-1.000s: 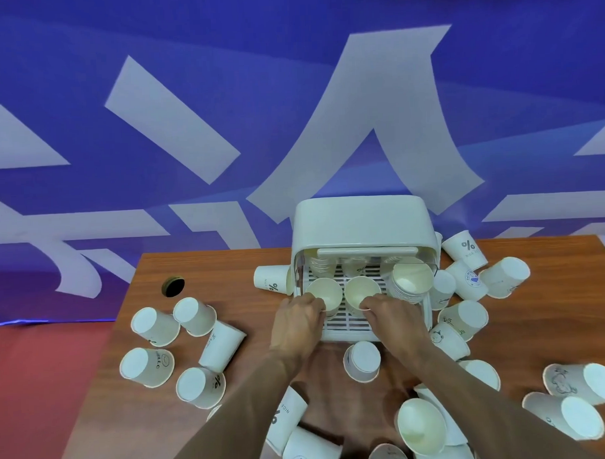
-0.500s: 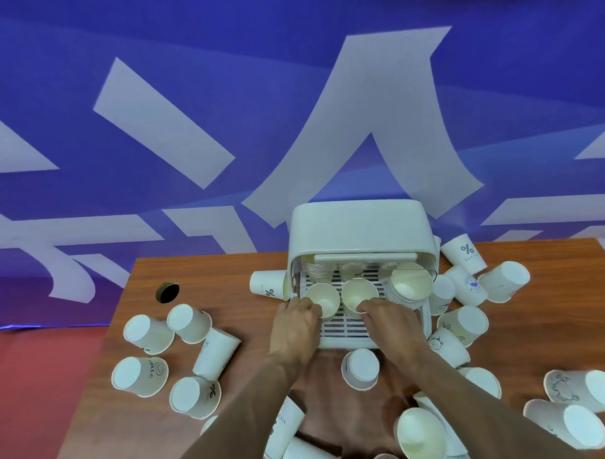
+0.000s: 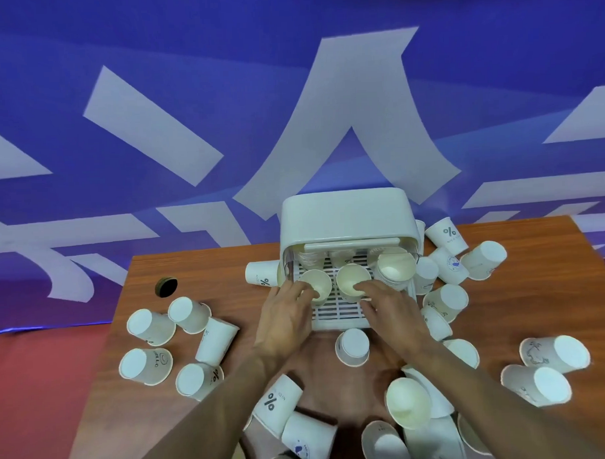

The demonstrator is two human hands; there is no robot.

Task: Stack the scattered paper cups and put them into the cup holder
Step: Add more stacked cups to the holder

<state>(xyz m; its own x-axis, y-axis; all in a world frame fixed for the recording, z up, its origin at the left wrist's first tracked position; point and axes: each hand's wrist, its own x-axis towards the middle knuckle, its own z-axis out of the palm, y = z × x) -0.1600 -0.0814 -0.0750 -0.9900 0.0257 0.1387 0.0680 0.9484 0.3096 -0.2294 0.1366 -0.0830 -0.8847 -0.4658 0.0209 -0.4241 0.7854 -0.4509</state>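
The white cup holder (image 3: 345,215) stands at the table's far middle, its slatted tray (image 3: 338,310) pulled toward me. On the tray stand two upright cups and a stack. My left hand (image 3: 285,315) grips the left cup (image 3: 318,283) at its near rim. My right hand (image 3: 387,303) grips the middle cup (image 3: 352,280) the same way. The cup stack (image 3: 397,270) sits at the tray's right. An upturned cup (image 3: 353,346) stands just in front of the tray.
Several cups lie scattered left (image 3: 150,325), right (image 3: 554,352) and near me (image 3: 408,400) on the brown table (image 3: 536,300). One cup (image 3: 261,277) lies beside the holder's left wall. A dark cable hole (image 3: 166,286) is at the far left. A blue banner hangs behind.
Both hands stay on their cups on the tray, shifted slightly farther in toward the holder. The view has tilted a little.
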